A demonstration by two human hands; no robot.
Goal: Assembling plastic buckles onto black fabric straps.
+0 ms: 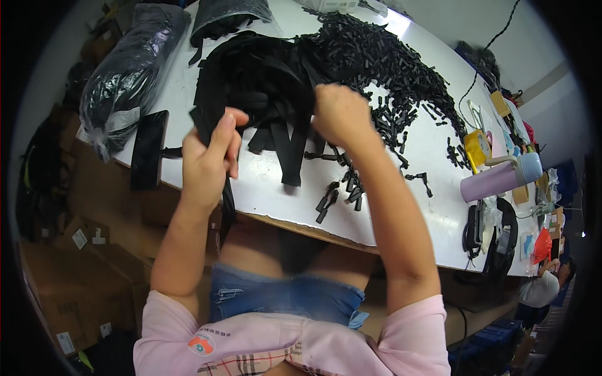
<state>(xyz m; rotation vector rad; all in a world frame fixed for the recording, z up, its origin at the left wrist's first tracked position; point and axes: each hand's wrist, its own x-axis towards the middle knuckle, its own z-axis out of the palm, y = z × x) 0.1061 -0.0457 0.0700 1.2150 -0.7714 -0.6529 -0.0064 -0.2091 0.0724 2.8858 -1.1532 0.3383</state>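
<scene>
A heap of flat black straps [251, 69] lies on the white table in front of me, with several loose ends spread toward the near edge. My left hand [213, 150] is closed on a black strap at the heap's left side; one length shows above the fingers and another hangs below the table edge. At the heap's right side, my right hand [342, 116] is curled against the black straps, its fingertips mostly hidden. Small black plastic clips [351, 185] lie loose just below that hand, some joined in pairs.
A large pile of black clips [382, 62] spreads across the far right. Plastic-wrapped black bundles [128, 75] and a dark phone [149, 150] lie left. A lilac bottle [495, 180] and yellow tape measure [478, 148] are right. Cartons [75, 276] stand below; another person [540, 289] sits far right.
</scene>
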